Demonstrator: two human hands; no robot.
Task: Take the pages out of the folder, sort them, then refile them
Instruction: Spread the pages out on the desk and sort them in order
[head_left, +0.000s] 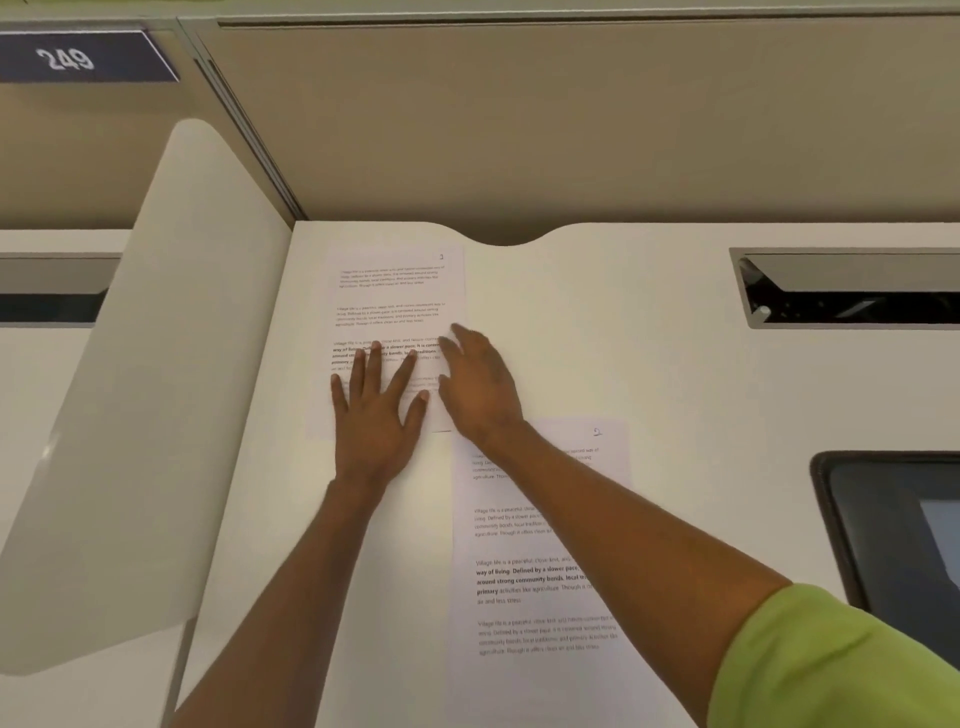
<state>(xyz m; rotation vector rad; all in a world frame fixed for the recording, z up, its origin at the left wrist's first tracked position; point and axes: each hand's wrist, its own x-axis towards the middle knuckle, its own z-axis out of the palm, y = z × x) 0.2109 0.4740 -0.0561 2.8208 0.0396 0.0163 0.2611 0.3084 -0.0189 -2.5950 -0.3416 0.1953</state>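
A printed page (395, 291) with a handwritten number in its top right corner lies at the far left of the white desk (649, 338). My left hand (376, 415) presses flat on its lower half, fingers spread. My right hand (480, 384) rests on that page's right edge with fingers extended; whether they pinch the edge is not visible. A second printed page (535, 582), also numbered at the top right, lies nearer to me, partly under my right forearm. No folder is identifiable in view.
A white curved divider panel (145, 389) stands along the desk's left side. A cable slot (852, 288) opens in the desk at the far right. A dark tablet or screen (898, 530) lies at the right edge. A beige partition wall backs the desk.
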